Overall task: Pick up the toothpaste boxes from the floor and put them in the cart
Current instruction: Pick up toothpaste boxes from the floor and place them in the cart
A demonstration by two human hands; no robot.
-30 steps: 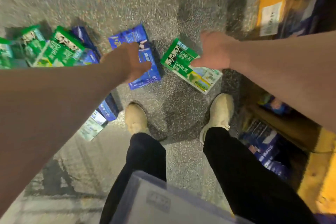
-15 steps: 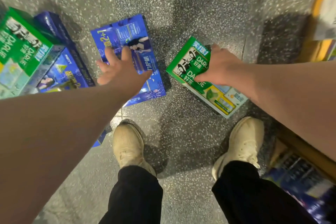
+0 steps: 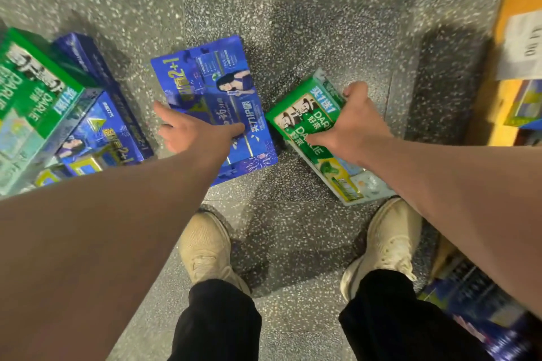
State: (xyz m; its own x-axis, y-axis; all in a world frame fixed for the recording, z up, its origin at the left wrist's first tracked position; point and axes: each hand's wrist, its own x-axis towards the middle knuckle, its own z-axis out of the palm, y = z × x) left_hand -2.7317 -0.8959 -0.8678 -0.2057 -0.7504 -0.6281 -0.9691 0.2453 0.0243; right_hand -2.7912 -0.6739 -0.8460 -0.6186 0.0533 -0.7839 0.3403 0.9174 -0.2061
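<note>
A blue toothpaste box (image 3: 211,88) lies flat on the speckled floor ahead of my feet. My left hand (image 3: 193,133) rests on its near left part, fingers spread, thumb along the box's face. Right of it lies a green Darlie toothpaste box (image 3: 305,114), angled toward my right foot. My right hand (image 3: 350,123) is clamped over that green box, fingers curled round its far edge and thumb on the top face. Both boxes still touch the floor. The cart is out of view.
More green and blue toothpaste boxes (image 3: 55,114) are piled at the left. A yellow shelf unit (image 3: 498,102) with stock stands at the right edge, and blue packs (image 3: 481,311) lie low at the right. My two shoes (image 3: 205,246) stand on the floor.
Both hands have come down onto the boxes. The left hand now lies on the blue box, and the right hand has closed round the green box. The view has dropped closer to the floor.
</note>
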